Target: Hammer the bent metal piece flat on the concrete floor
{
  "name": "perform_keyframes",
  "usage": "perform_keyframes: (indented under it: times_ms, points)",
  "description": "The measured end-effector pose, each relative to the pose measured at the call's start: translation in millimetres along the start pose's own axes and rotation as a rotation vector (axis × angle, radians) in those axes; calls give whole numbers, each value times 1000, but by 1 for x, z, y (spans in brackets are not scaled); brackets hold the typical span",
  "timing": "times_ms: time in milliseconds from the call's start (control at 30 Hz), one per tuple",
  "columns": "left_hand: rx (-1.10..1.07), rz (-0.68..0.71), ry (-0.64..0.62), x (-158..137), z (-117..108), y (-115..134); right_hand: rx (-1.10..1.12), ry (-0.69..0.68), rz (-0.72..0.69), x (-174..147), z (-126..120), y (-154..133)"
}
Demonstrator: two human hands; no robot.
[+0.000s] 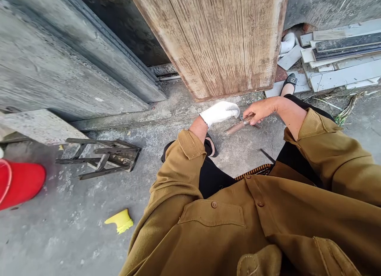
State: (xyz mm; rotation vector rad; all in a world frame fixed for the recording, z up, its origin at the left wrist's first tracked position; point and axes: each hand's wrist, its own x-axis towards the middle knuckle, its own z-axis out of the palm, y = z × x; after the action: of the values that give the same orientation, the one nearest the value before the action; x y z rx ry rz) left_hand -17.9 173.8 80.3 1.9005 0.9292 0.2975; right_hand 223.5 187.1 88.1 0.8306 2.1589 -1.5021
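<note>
My left hand [220, 112] wears a white glove. Its fingers are bent together beside my right hand, and a thin strand seems to run at their tips; what they pinch is too small to name. My bare right hand [262, 109] is closed round a reddish-brown, rod-like piece [237, 126], which slants down to the left. The far end of that piece is hidden by my fingers. Both hands are held low in front of me, above the concrete ground and between my knees. A narrow dark stick-like thing [267, 155] shows close to my lap.
A worn plank door [226, 41] stands ahead. Grey boards [74, 61] lean at left. A small wooden stool [104, 156] lies tipped over, near a red bucket [22, 184] and a yellow piece [120, 221]. White strips [345, 75] are piled at right.
</note>
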Motion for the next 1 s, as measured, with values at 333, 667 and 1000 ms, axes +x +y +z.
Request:
perform_keyframes:
  times_ms: [333,667,1000]
  points:
    - [-290,-59,28,-5,-2,0,714,884,-295,-23,-23,4]
    - [-164,57,-29,-5,1,3,-90,978,387,-6,-24,18]
    - [494,-44,98,-8,-10,-4,-141,-105,239,3,-3,-3]
